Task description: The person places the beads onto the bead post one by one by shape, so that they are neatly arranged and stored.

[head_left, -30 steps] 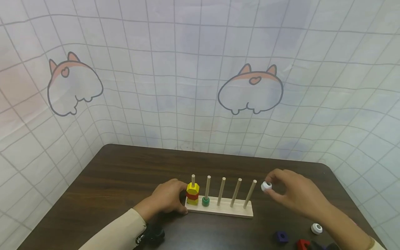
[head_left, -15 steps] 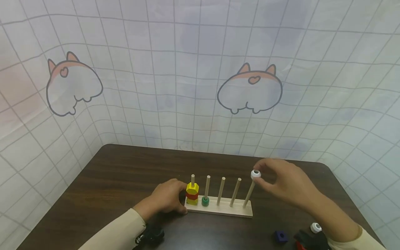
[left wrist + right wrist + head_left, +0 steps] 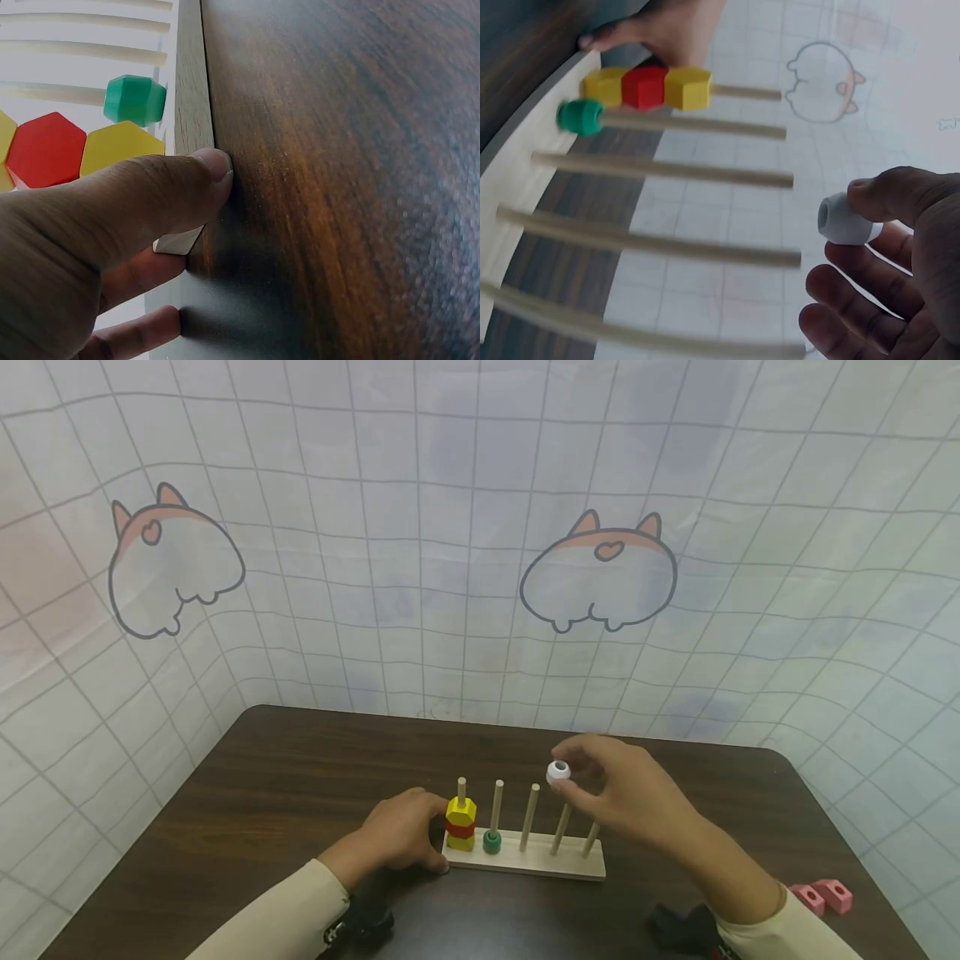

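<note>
My right hand (image 3: 637, 797) pinches a white bead (image 3: 558, 772) between thumb and fingertips, above the pegs. In the right wrist view the bead (image 3: 844, 220) shows its hole facing the peg tips, apart from them. My left hand (image 3: 397, 835) grips the left end of the wooden peg stand (image 3: 525, 862), thumb (image 3: 165, 191) along its front edge and fingers behind. On the leftmost peg, a red bead (image 3: 46, 150) sits between two yellow hexagonal beads. A green bead (image 3: 492, 842) is at the foot of the second peg. The remaining pegs carry no beads.
Two pink blocks (image 3: 832, 896) lie on the dark wooden table (image 3: 300, 760), right of the right sleeve. Black wrist gear (image 3: 367, 928) sits below the left wrist, and more (image 3: 686, 931) below the right. A patterned sheet (image 3: 450, 568) surrounds the table's back and sides.
My right hand has carried the white bead leftward, past the rightmost peg's tip. The pink blocks have come into view; the loose white bead and purple block are now hidden. The left hand stays still.
</note>
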### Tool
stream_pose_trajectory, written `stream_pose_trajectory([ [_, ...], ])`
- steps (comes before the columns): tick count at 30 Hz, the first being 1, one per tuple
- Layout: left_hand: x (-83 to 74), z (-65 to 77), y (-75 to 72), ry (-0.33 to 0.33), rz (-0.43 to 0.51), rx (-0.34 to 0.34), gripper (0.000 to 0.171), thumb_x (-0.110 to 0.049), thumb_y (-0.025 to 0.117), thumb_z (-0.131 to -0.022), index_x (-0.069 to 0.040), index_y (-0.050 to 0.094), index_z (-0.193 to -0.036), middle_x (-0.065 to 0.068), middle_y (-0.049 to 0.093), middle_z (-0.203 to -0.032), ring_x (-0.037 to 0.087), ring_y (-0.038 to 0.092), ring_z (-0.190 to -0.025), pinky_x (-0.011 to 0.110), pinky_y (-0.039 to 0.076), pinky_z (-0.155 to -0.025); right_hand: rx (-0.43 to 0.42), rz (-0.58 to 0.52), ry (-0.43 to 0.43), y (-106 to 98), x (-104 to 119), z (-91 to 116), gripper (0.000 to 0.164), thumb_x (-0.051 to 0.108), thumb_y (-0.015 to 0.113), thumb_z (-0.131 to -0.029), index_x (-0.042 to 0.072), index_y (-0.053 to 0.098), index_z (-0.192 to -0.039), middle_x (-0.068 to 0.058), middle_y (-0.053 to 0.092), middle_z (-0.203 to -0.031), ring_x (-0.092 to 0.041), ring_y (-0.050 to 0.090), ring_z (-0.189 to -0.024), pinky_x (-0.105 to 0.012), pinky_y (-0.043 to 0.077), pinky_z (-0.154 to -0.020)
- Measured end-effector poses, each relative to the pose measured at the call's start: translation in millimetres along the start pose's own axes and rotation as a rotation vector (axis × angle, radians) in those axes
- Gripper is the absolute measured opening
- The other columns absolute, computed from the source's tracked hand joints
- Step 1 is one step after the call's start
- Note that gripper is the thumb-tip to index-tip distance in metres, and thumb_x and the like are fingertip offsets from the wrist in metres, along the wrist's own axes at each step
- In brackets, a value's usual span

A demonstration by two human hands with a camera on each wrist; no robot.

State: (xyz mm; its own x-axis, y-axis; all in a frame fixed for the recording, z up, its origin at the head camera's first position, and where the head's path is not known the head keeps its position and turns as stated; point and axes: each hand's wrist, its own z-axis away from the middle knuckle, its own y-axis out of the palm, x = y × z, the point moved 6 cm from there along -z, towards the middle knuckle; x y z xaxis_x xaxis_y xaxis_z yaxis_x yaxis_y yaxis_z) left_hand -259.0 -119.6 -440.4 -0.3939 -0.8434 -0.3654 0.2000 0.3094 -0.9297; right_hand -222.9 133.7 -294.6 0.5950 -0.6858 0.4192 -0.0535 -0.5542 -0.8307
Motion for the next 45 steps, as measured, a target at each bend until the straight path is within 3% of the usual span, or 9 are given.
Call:
stream_pose_trajectory([
  [9,0.3,-0.5,0.1,0.004,-0.009,-0.003,0.055,-0.039,0.098,-0.060,-0.027,0.075,-0.108,-0.008,0.070,-0.105,0.021,0.062,-0.104,0.056,0.053,-0.078,-0.013,-0.119,0.028,21.0,13.9,-15.5,0.030,0.020,0.079,-0.091,0.015,0.069,-0.119,0.012,0.070,-0.102,-0.005,0.066,-0.088,-0.033,0.055,-0.078],
  [19,1.1,-1.7,0.5,0.004,-0.015,-0.001,0.053,-0.040,0.098,-0.059,-0.027,0.075,-0.106,-0.008,0.070,-0.103,0.020,0.062,-0.102,0.055,0.053,-0.076,-0.001,-0.197,0.137,42.1,26.1,-24.2,0.030,0.020,0.080,-0.090,0.016,0.069,-0.118,0.014,0.069,-0.100,-0.004,0.064,-0.087,-0.036,0.055,-0.081],
  [35,-0.4,-1.5,-1.2,0.003,-0.015,-0.004,0.054,-0.040,0.099,-0.058,-0.028,0.075,-0.105,-0.009,0.069,-0.101,0.020,0.062,-0.101,0.057,0.053,-0.076,0.019,-0.173,0.210,72.0,29.8,-16.3,0.026,0.017,0.075,-0.093,0.009,0.068,-0.117,0.002,0.071,-0.108,-0.011,0.068,-0.092,-0.030,0.057,-0.080],
  [40,-1.8,-1.2,-1.9,0.005,-0.014,-0.006,0.054,-0.040,0.099,-0.057,-0.028,0.074,-0.104,-0.008,0.068,-0.100,0.020,0.062,-0.100,0.057,0.053,-0.075,-0.021,-0.174,0.204,80.9,25.5,-12.2,0.033,0.015,0.079,-0.090,0.007,0.066,-0.119,0.001,0.071,-0.103,-0.011,0.067,-0.087,-0.030,0.057,-0.078],
  [45,-2.5,-1.3,-2.9,0.002,-0.015,-0.004,0.054,-0.039,0.099,-0.057,-0.028,0.074,-0.104,-0.008,0.069,-0.101,0.020,0.062,-0.101,0.056,0.053,-0.075,-0.102,-0.211,0.180,83.7,23.0,-8.4,0.058,0.010,0.082,-0.085,0.004,0.053,-0.135,0.003,0.071,-0.100,-0.008,0.067,-0.085,-0.029,0.056,-0.076],
])
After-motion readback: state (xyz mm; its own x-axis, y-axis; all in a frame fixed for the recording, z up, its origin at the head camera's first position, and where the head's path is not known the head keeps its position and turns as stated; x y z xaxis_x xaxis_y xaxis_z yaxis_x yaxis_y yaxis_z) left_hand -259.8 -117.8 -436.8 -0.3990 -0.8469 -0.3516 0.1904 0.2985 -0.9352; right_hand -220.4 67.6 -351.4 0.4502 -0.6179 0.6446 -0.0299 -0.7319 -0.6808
